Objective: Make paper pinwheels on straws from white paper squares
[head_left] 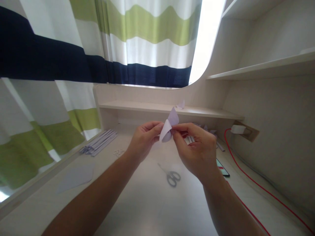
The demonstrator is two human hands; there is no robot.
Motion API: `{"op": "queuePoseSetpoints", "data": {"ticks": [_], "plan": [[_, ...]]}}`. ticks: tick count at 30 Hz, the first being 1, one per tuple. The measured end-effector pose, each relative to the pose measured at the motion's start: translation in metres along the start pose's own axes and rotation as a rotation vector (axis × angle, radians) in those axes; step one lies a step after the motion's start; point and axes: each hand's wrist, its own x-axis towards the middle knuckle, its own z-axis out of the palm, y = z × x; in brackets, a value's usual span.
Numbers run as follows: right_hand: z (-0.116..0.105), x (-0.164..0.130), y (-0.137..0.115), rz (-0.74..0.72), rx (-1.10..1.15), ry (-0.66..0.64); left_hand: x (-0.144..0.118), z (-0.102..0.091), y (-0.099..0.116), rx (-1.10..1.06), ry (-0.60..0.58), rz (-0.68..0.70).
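A small pale paper piece (pixel 168 126) is pinched above the desk (pixel 147 203) between the left hand (pixel 144 139) and the right hand (pixel 198 150), both closed on it at the fingertips; its lower edge is curled, and part of it is hidden behind the fingers. Scissors (pixel 172 177) lie on the desk below the hands. A phone (pixel 222 171) is largely covered by the right wrist. Paper strips (pixel 99 146) lie far left, and a red cable (pixel 246 177) runs along the right, cut off at the frame edge.
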Motion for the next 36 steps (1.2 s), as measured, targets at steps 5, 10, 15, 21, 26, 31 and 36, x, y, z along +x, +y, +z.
{"op": "queuePoseSetpoints", "data": {"ticks": [5, 10, 15, 21, 26, 31, 36], "plan": [[0.0, 0.0, 0.0, -0.003, 0.006, 0.001, 0.001, 0.0, 0.001, 0.063, 0.02, 0.048], [0.003, 0.001, 0.003, 0.076, 0.085, -0.014, -0.002, 0.001, 0.002, 0.252, 0.094, 0.15], [0.006, 0.001, 0.007, 0.136, 0.151, -0.012, -0.01, 0.006, 0.008, 0.507, 0.185, 0.316], [0.008, 0.001, 0.011, 0.214, 0.215, -0.025, -0.013, 0.007, 0.01, 0.611, 0.179, 0.377], [0.011, 0.001, 0.015, 0.28, 0.328, -0.031, -0.012, 0.009, 0.007, 0.526, 0.2, 0.346], [0.013, 0.002, 0.018, 0.343, 0.462, -0.064, -0.011, 0.006, 0.006, 0.546, 0.18, 0.367], [0.012, 0.005, 0.014, 0.422, 0.607, -0.086, -0.01, 0.002, 0.005, 0.562, 0.183, 0.421]]}}
